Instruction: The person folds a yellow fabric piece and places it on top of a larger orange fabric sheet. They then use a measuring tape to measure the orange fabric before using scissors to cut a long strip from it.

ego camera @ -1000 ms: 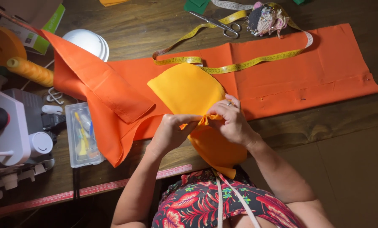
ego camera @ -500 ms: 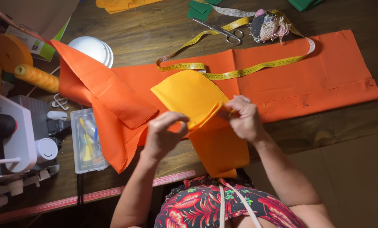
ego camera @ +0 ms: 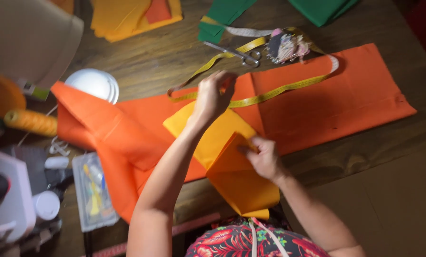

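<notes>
Left hand (ego camera: 213,97) raised over the table, fingers curled together at the tips, above the far edge of the yellow piece (ego camera: 222,143) and close to the tape (ego camera: 270,90); can't tell if it pinches anything, blurred

Right hand (ego camera: 265,159) lower, fingers bent and closed on a fold of the yellow piece near its middle, thumb side pressing the edge

Yellow piece: folded, lies on the orange cloth (ego camera: 317,104) at table centre, near end hangs off the table edge toward the person's lap, over the floral dress (ego camera: 232,240)

Orange cloth: long strip spread across the table (ego camera: 151,57), left end bunched and folded back on itself

Tape: yellow, snakes over the orange cloth from left-centre to the far right end, then loops back along the far edge

Scissors (ego camera: 241,54) beyond the tape, just beside a pincushion (ego camera: 287,47)

Green fabric (ego camera: 222,16) and a yellow-orange stack (ego camera: 132,16) at the far edge

Left side: white bowl (ego camera: 96,83) touching the cloth's folded end, orange thread cone (ego camera: 29,121) lying on its side, clear box (ego camera: 94,190) with small bits, white machine (ego camera: 8,200) at the frame edge
</notes>
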